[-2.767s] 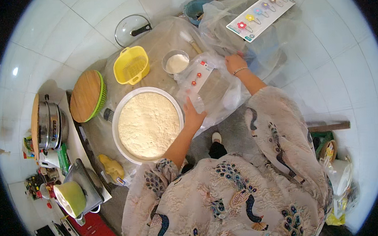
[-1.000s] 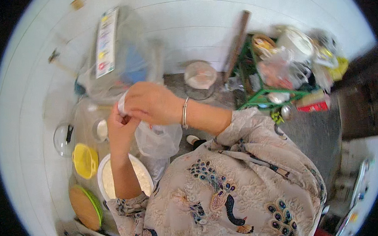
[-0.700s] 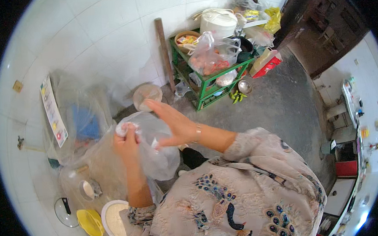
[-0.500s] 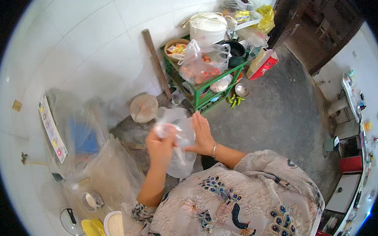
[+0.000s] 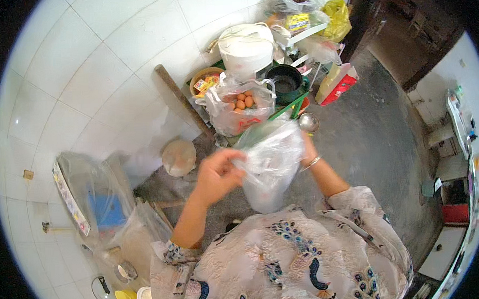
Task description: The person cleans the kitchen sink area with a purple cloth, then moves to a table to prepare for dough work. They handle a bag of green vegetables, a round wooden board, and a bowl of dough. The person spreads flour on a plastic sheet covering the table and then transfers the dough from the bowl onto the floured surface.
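Note:
A thin clear plastic bag (image 5: 273,166) hangs spread out between my two hands, in front of my body. My left hand (image 5: 218,175) is closed at the bag's left edge, thumb and fingers curled together. At the right edge my right hand (image 5: 308,150) holds the bag, its fingers partly hidden by the plastic. Just beyond, another clear plastic bag (image 5: 221,115) stands with its mouth open on the green rack (image 5: 289,109). Several brown eggs (image 5: 241,102) show inside it.
A white cooker (image 5: 246,49), a dark pot (image 5: 285,85) and a basket of packets (image 5: 208,82) crowd the rack. A metal bowl (image 5: 309,122) sits on the floor beside it. A wooden stick (image 5: 183,101) leans on the wall near a round lidded container (image 5: 179,158).
My hands have moved apart, spreading the bag between them. My right hand has shifted right, to the bag's far edge. The view has turned, showing the eggs more plainly.

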A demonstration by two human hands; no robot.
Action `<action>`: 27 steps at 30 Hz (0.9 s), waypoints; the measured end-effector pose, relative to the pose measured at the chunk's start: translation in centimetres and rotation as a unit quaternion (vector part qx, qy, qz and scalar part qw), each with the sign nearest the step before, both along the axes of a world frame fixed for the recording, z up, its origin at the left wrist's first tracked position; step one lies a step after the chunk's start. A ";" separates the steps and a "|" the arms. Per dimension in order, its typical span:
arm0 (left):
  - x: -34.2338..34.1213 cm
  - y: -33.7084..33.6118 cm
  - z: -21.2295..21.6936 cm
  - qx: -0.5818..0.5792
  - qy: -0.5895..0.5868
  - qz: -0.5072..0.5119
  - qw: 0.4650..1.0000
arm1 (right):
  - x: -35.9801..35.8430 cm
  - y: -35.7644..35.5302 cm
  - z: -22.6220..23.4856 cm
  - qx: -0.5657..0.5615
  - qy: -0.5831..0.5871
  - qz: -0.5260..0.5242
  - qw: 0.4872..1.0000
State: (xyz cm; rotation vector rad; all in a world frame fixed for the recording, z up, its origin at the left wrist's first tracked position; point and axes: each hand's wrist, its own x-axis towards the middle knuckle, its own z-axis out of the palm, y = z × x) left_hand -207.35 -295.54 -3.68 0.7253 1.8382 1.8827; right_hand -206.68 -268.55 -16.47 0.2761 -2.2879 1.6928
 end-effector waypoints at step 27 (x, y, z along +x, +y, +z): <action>-21.3 -2.8 -26.2 -0.398 0.248 -0.078 0.880 | -29.6 7.1 19.2 -0.255 -0.006 0.054 0.965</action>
